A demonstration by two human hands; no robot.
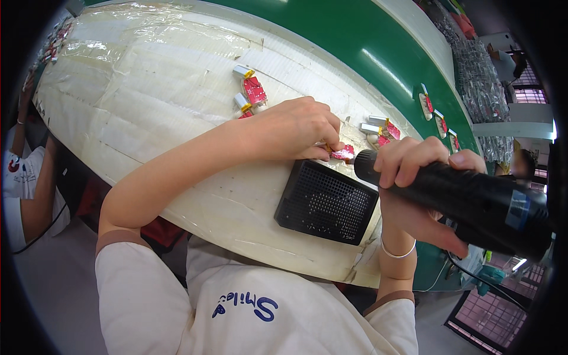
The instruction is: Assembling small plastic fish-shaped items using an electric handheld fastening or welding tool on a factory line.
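Note:
A red circuit board [343, 152] lies low on the cream-covered table, its left end pinched between the thumb and fingers of my left hand [302, 130]. My right hand [414, 163] is wrapped around a thick black electric screwdriver [473, 198], held almost level. Its ribbed front end points left at the board; whether the tip touches it I cannot tell. Just below the board sits a black perforated tray [290, 222] with many small screws in its holes.
Red boards [254, 90] with silver cells lie beyond my left forearm. More such boards [392, 130] rest right of my left hand, and several [442, 125] on the green surface [378, 65]. Another person's sleeve [35, 177] shows at far left. A black cord [485, 278] hangs at right.

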